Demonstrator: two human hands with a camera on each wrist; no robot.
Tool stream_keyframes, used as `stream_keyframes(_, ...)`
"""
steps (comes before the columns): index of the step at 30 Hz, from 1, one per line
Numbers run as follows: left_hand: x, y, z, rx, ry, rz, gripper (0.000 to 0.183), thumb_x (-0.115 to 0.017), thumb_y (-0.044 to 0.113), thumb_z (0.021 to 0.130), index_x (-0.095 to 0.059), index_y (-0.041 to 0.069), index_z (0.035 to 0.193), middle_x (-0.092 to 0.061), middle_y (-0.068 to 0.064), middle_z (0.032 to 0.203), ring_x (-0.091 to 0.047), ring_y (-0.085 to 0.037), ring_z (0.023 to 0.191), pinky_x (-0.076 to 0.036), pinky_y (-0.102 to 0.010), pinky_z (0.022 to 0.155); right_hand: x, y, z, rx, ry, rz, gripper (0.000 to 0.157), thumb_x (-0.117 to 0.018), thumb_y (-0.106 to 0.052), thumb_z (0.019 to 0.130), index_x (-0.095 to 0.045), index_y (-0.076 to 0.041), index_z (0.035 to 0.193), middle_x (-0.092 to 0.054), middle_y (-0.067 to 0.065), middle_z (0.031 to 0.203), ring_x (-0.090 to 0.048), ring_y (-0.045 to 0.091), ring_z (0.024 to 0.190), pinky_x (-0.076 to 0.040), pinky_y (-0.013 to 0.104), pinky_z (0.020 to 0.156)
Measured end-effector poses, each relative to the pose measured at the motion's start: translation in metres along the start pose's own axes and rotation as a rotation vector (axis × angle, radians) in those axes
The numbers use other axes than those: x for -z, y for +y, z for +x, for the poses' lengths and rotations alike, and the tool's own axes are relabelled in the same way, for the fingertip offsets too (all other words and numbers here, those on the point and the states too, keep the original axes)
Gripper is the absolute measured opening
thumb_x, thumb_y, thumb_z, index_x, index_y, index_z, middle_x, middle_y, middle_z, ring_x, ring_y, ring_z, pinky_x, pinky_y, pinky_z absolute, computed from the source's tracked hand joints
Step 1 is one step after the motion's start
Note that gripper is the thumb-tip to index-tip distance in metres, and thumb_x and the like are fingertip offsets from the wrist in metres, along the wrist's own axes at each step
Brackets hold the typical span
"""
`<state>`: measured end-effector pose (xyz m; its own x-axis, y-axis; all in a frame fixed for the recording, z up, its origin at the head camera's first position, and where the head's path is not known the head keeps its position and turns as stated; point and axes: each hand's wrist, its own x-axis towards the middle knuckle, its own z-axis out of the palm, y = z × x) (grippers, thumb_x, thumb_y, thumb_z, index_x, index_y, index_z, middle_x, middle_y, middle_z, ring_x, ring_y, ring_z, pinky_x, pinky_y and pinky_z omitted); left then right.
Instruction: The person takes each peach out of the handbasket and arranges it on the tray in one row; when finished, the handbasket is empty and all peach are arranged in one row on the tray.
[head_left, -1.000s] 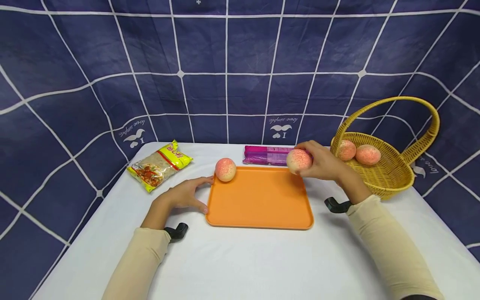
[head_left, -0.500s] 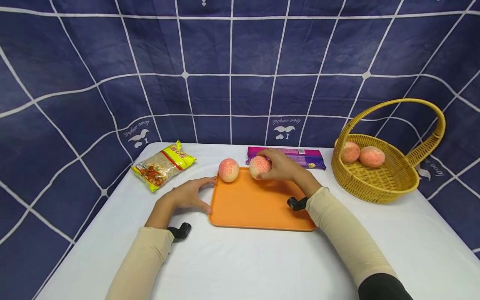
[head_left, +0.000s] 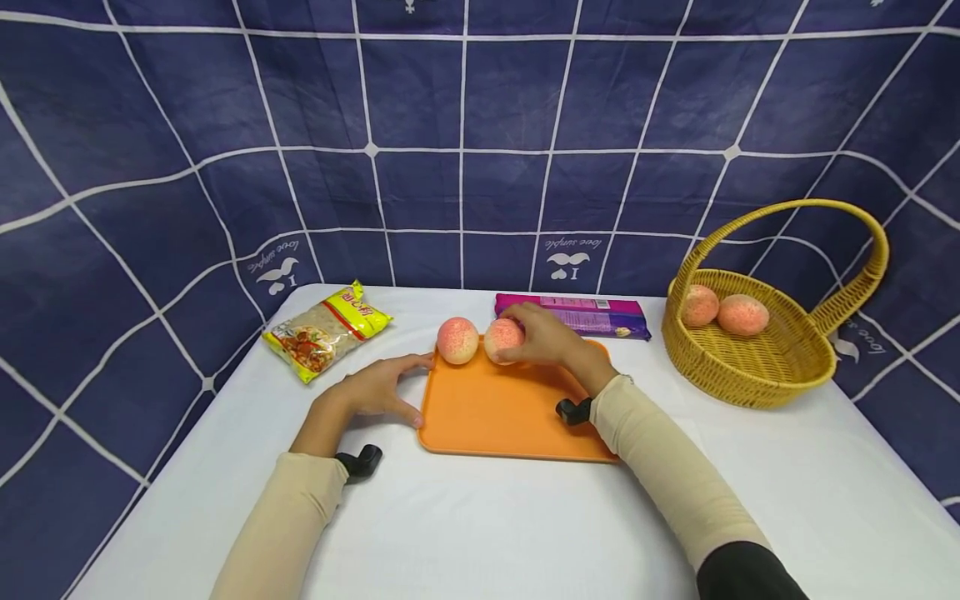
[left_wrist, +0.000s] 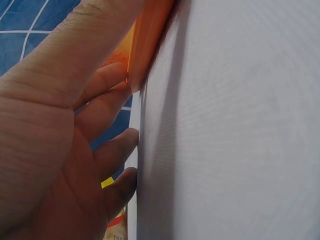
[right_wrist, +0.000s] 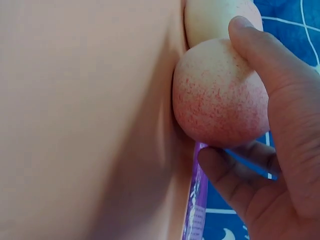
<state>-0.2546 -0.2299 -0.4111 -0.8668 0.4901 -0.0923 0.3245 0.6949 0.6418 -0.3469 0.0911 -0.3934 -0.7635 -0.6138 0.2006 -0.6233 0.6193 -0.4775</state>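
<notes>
A pink-and-cream peach [head_left: 503, 340] sits at the back of the orange tray [head_left: 510, 417]. My right hand [head_left: 547, 337] holds it, thumb on one side and fingers on the other. In the right wrist view the held peach [right_wrist: 217, 95] rests against the tray surface, close by a second peach [right_wrist: 215, 17]. That second peach [head_left: 457, 341] lies in the tray's back left corner. At the tray's left edge, my left hand [head_left: 378, 390] touches the rim with thumb and fingers spread. The left wrist view shows its fingertips along the tray's side [left_wrist: 150, 40].
A yellow wicker basket [head_left: 750, 375] with a tall handle stands at the right, with two peaches [head_left: 742, 315] inside. Behind the tray lies a purple-pink packet [head_left: 615, 318]. A yellow food bag [head_left: 326, 332] is at the back left, on the white tablecloth [head_left: 465, 533].
My right hand has carried the peach leftward from the tray's back right corner, then down beside the other peach. My left hand stays at the tray's edge.
</notes>
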Motion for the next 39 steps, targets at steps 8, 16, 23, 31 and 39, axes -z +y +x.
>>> stream_keyframes(8,0.0016,-0.0005,-0.0002,-0.006,0.001,-0.003,0.097,-0.096,0.041,0.064,-0.052,0.011,0.145,-0.044,-0.012,0.155,-0.037,-0.034,0.143,-0.027,-0.054,0.118,-0.0022,-0.0067,0.0024,-0.002,-0.006,-0.044,0.077,-0.089,-0.047,0.074,-0.06,-0.007,0.132,-0.059,0.011,0.119,-0.056,0.026,0.108,-0.051,0.042,0.097)
stream_keyframes(16,-0.0008,-0.0016,0.0004,-0.001,-0.001,-0.008,0.098,-0.097,0.041,0.064,-0.051,0.012,0.146,-0.044,-0.011,0.155,-0.037,-0.033,0.144,-0.027,-0.054,0.118,0.0041,-0.0039,-0.0038,0.108,-0.094,0.032,0.087,-0.086,-0.021,0.077,-0.044,-0.003,0.151,-0.05,0.016,0.148,-0.05,0.034,0.132,-0.038,0.047,0.113)
stream_keyframes(23,-0.0006,-0.0014,0.0007,0.007,-0.003,-0.007,0.098,-0.096,0.041,0.064,-0.051,0.012,0.146,-0.044,-0.011,0.155,-0.036,-0.034,0.144,-0.026,-0.055,0.118,0.0009,-0.006,-0.0035,0.047,-0.058,0.002,0.072,-0.088,-0.033,0.077,-0.054,-0.005,0.134,-0.058,0.01,0.122,-0.054,0.026,0.112,-0.048,0.041,0.101)
stream_keyframes(31,-0.001,-0.0009,0.0022,0.0,-0.004,-0.001,0.098,-0.096,0.042,0.064,-0.051,0.012,0.146,-0.045,-0.011,0.155,-0.037,-0.033,0.143,-0.027,-0.054,0.118,-0.001,-0.0098,-0.0016,-0.032,-0.023,-0.025,0.076,-0.09,-0.044,0.073,-0.054,-0.008,0.13,-0.055,0.01,0.117,-0.054,0.026,0.107,-0.05,0.041,0.098)
stream_keyframes(39,-0.0003,-0.0022,0.0022,-0.011,0.01,0.008,0.097,-0.097,0.04,0.064,-0.052,0.012,0.145,-0.047,-0.012,0.153,-0.038,-0.035,0.142,-0.028,-0.055,0.117,0.0015,-0.0073,0.0016,0.043,-0.019,-0.023,0.069,-0.085,-0.032,0.078,-0.056,-0.003,0.133,-0.057,0.014,0.125,-0.054,0.027,0.112,-0.047,0.04,0.103)
